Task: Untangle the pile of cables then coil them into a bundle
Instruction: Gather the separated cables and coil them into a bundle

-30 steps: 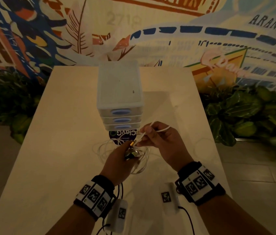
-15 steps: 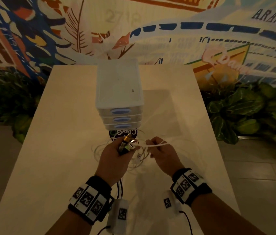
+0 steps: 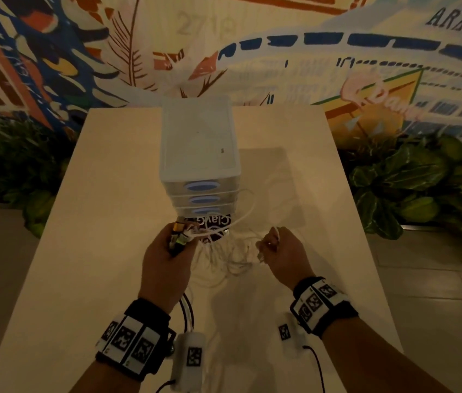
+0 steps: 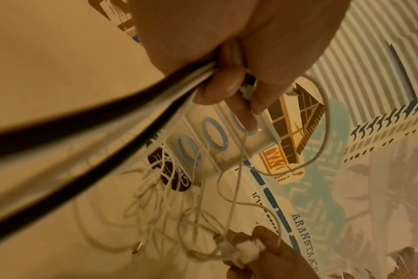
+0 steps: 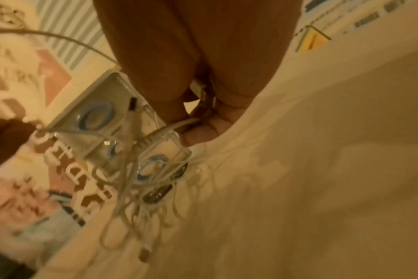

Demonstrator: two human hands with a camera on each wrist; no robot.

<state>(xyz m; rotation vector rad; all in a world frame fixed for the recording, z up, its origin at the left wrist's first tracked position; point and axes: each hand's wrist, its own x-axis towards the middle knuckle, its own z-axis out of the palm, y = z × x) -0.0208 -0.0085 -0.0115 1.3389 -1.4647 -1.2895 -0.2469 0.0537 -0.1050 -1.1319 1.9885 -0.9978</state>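
Observation:
A tangle of thin white cables (image 3: pixel 224 256) lies on the pale table (image 3: pixel 82 251) between my hands, its loops also in the left wrist view (image 4: pixel 170 217) and the right wrist view (image 5: pixel 141 192). My left hand (image 3: pixel 167 251) grips a bunch of cable plugs (image 3: pixel 179 236), with black and white leads (image 4: pixel 84 143) trailing back past the wrist. My right hand (image 3: pixel 281 251) pinches a white cable (image 5: pixel 179 124) and holds a connector in its palm. A long white strand (image 3: pixel 248 211) arcs from the left hand's bunch up past the drawers.
A white three-drawer plastic unit (image 3: pixel 200 154) with blue handles stands mid-table just beyond the cables, a dark round sticker (image 3: pixel 215 225) at its foot. Potted greenery (image 3: pixel 411 188) flanks the table on both sides. A painted mural wall is behind.
My right hand has moved down and to the right, away from the left hand, drawing its cable out sideways. The left hand has risen slightly, still gripping the plugs.

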